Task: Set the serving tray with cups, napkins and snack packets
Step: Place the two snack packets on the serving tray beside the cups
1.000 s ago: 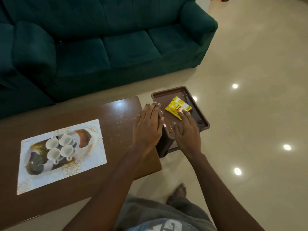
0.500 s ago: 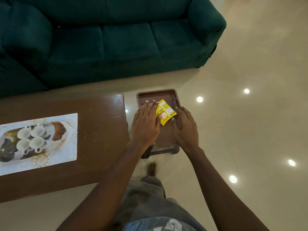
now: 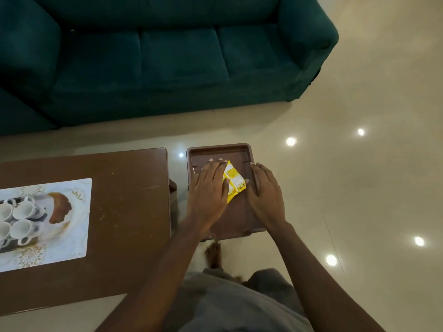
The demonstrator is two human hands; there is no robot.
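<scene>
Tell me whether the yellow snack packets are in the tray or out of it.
In. The yellow snack packets lie flat on the floor of the brown tray, between the left hand and right hand.

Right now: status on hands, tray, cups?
Left hand flat over yellow snack packets, right hand open at tray edge. Packets in tray. Cups on table placemat, not on tray. No napkins visible.

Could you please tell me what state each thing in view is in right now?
serving tray: beside the table, holds only packets.
snack packets: yellow, lying in the tray.
left hand: flat, fingers over the packets.
right hand: open, at the tray's right rim.
cups: pictured on the table's placemat.
</scene>
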